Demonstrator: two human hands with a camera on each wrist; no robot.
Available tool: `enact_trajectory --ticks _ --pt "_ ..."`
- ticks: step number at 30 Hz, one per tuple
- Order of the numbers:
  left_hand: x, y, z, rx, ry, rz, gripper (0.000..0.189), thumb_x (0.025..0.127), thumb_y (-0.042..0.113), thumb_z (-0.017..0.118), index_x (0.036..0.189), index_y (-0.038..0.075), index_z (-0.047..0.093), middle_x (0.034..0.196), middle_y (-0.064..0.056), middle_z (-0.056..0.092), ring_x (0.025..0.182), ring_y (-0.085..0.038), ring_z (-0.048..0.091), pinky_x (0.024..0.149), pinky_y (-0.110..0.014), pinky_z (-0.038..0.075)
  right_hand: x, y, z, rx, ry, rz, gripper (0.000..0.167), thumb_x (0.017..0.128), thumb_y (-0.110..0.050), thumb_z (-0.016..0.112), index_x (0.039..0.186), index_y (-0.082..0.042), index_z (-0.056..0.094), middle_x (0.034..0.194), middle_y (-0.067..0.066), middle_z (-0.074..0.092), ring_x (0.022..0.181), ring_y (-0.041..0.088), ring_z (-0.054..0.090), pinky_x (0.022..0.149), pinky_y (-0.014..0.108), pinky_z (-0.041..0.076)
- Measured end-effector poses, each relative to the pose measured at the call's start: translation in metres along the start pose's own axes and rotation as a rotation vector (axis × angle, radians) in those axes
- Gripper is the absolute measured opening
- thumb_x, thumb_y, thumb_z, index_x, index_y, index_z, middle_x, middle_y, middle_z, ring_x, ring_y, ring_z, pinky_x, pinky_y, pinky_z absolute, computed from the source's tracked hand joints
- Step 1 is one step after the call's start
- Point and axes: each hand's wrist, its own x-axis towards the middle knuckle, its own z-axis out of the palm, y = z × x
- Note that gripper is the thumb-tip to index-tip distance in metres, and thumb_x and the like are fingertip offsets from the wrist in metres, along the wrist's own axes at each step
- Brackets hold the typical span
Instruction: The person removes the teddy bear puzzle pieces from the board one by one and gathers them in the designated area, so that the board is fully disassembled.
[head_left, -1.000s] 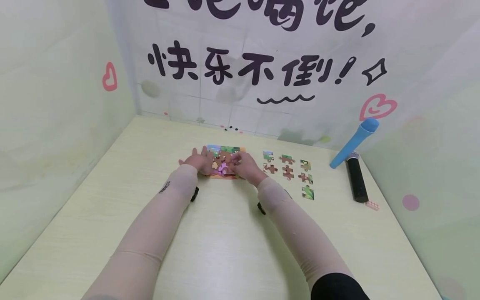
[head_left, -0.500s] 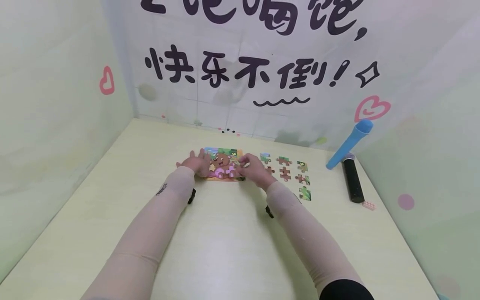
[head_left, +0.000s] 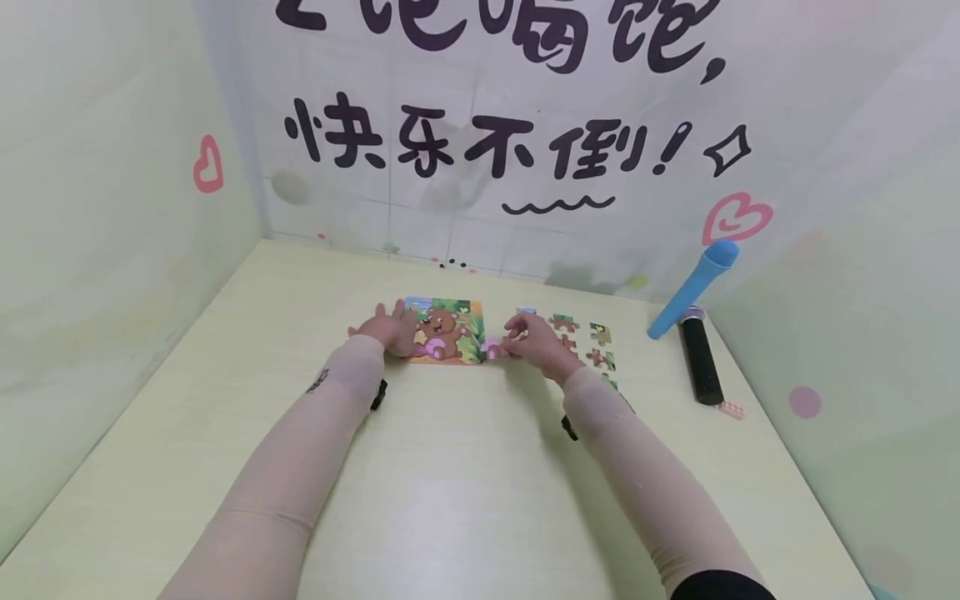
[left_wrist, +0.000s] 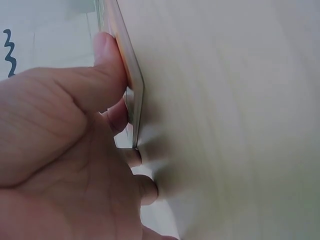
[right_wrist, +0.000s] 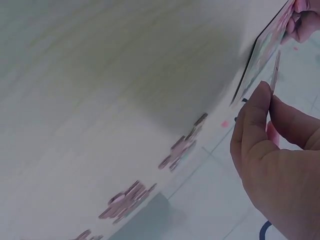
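Note:
A puzzle board with a brown bear picture lies flat on the table. My left hand rests at its left end with fingers spread; in the left wrist view the thumb lies over the board's face and the other fingertips reach down to the table. To the right of the board, my right hand pinches a pink and brown puzzle piece between thumb and fingers. That piece shows edge-on in the right wrist view, raised above the tabletop.
Several loose puzzle pieces lie in columns right of the board, some behind my right hand. Further right, a blue tapered tube leans near the back wall beside a black microphone-like cylinder and a small pink checked item.
My right hand has drawn the puzzle piece off the board's picture and away to the right. The left hand has stayed at the board's left end. The head view has shifted slightly.

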Motion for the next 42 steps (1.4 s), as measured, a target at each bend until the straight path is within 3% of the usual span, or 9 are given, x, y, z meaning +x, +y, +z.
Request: enact_trajectory --ticks 6,13,21,29,36,42 --pt "0.000 0.001 0.001 0.007 -0.007 -0.002 0.070 0.108 0.034 0.038 0.163 0.012 -0.001 0.167 -0.010 -0.023 0.150 -0.042 -0.022 0.107 -0.083 0.000 -0.009 0.013 -0.022 -0.005 0.017 0.021 0.033 0.093 0.010 0.064 0.124 0.011 0.052 0.105 0.013 0.053 0.091 0.018 0.056 0.080 0.025 0.058" --pt "-0.002 0.003 0.001 0.001 0.015 -0.011 0.073 0.108 0.035 0.043 0.164 0.012 0.003 0.168 -0.010 -0.020 0.151 -0.042 -0.020 0.108 -0.082 0.001 -0.015 0.031 -0.050 -0.071 0.032 0.036 0.032 0.092 0.012 0.062 0.123 0.010 0.052 0.101 0.013 0.053 0.087 0.017 0.054 0.073 0.021 0.056" --pt "0.000 0.005 0.001 -0.020 0.010 -0.006 0.068 0.108 0.031 0.037 0.163 0.012 0.002 0.167 -0.010 -0.021 0.150 -0.042 -0.021 0.107 -0.082 -0.001 -0.023 0.048 -0.070 -0.162 0.062 0.112 0.034 0.090 0.011 0.068 0.121 0.010 0.053 0.099 0.012 0.057 0.087 0.016 0.055 0.070 0.019 0.053" --pt "0.000 0.002 -0.002 -0.002 -0.013 -0.018 0.076 0.107 0.036 0.044 0.163 0.013 -0.001 0.166 -0.009 -0.024 0.150 -0.042 -0.023 0.107 -0.083 -0.001 -0.033 0.051 -0.079 -0.219 0.048 0.165 0.034 0.093 0.008 0.065 0.124 0.011 0.050 0.102 0.016 0.055 0.089 0.021 0.055 0.075 0.026 0.053" --pt "-0.001 0.001 0.000 -0.027 -0.019 -0.009 0.071 0.108 0.031 0.037 0.163 0.011 -0.003 0.166 -0.010 -0.025 0.149 -0.042 -0.024 0.105 -0.083 -0.004 -0.037 0.055 -0.081 -0.261 0.074 0.171 0.034 0.094 0.006 0.066 0.124 0.009 0.050 0.105 0.019 0.057 0.091 0.024 0.055 0.072 0.027 0.050" --pt "-0.002 0.002 0.000 0.006 0.012 -0.008 0.077 0.106 0.037 0.047 0.164 0.012 0.003 0.168 -0.010 -0.021 0.150 -0.042 -0.021 0.107 -0.083 0.000 -0.036 0.059 -0.081 -0.292 0.067 0.193 0.035 0.095 0.004 0.066 0.124 0.006 0.049 0.105 0.018 0.059 0.088 0.025 0.057 0.071 0.029 0.049"
